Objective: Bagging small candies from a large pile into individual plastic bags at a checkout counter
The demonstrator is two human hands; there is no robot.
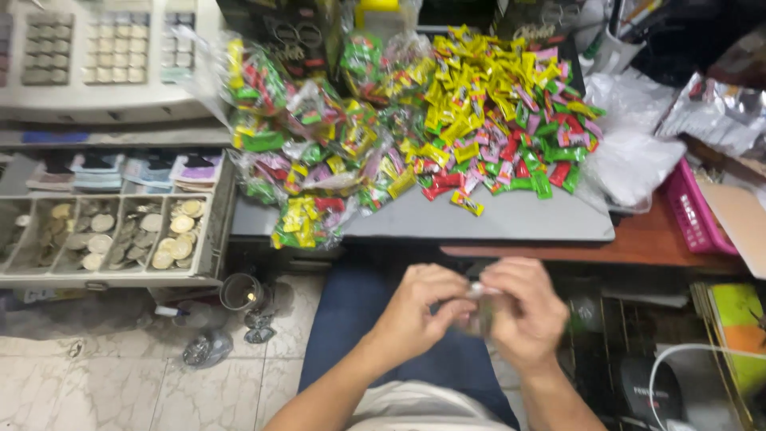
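Observation:
My left hand and my right hand meet over my lap, both pinching a small clear plastic bag between the fingertips. The bag is mostly hidden by my fingers and its contents cannot be made out. Above my hands, on a grey counter, lies a heap of loose wrapped candies in yellow, green, red and pink. Left of the heap sit several small filled clear candy bags, some hanging over the counter's front edge.
An open cash drawer with coins and banknotes sits at the left under a cash register keypad. At the right are a white plastic bag, a pink basket and a foil bag. A tiled floor lies below left.

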